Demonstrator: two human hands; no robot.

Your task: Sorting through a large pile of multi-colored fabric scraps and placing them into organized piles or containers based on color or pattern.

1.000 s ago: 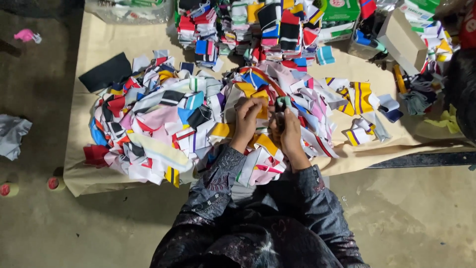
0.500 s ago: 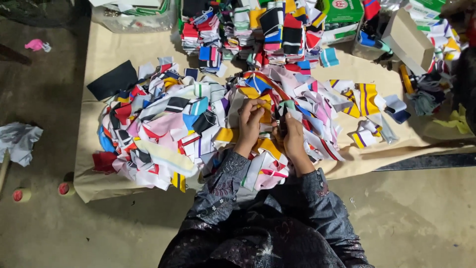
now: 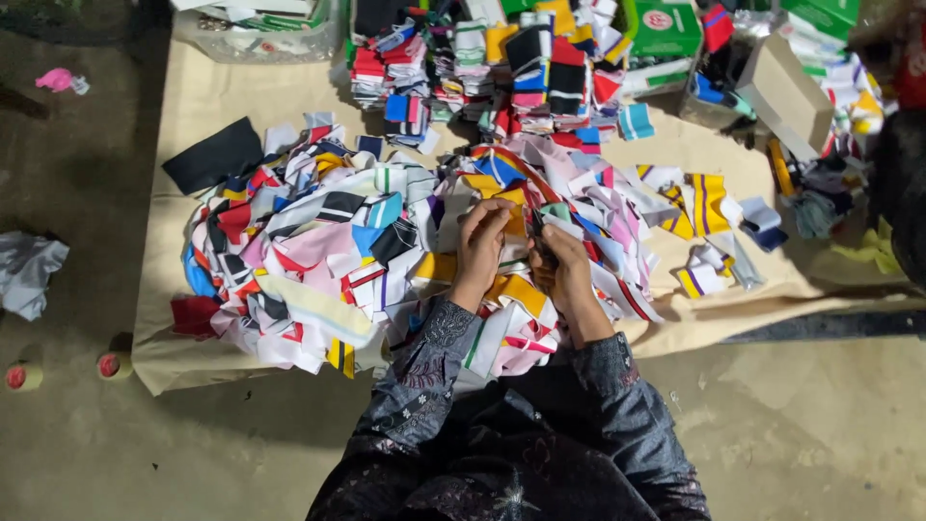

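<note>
A big loose heap of colourful striped fabric pieces [image 3: 318, 260] lies on a tan sheet [image 3: 222, 101] in front of me. Both my hands are over the heap's near middle, close together. My left hand [image 3: 479, 243] pinches a small yellow and white fabric piece [image 3: 518, 220] at its upper edge. My right hand [image 3: 567, 278] is closed around a small dark tool [image 3: 536, 234], perhaps snips, whose tip touches that same piece. My dark patterned sleeves [image 3: 434, 376] cover both forearms.
Neat stacks of sorted pieces [image 3: 502, 58] stand behind the heap, with green boxes [image 3: 661, 29] and a cardboard box [image 3: 786, 92] at the back right. A black piece [image 3: 212, 154] lies at the heap's left. Two red spools [image 3: 114, 365] and a grey cloth [image 3: 29, 270] sit on the floor.
My hands stay together on the same piece over the heap, with the fingers shifted slightly. The view has drifted a little to the left.
</note>
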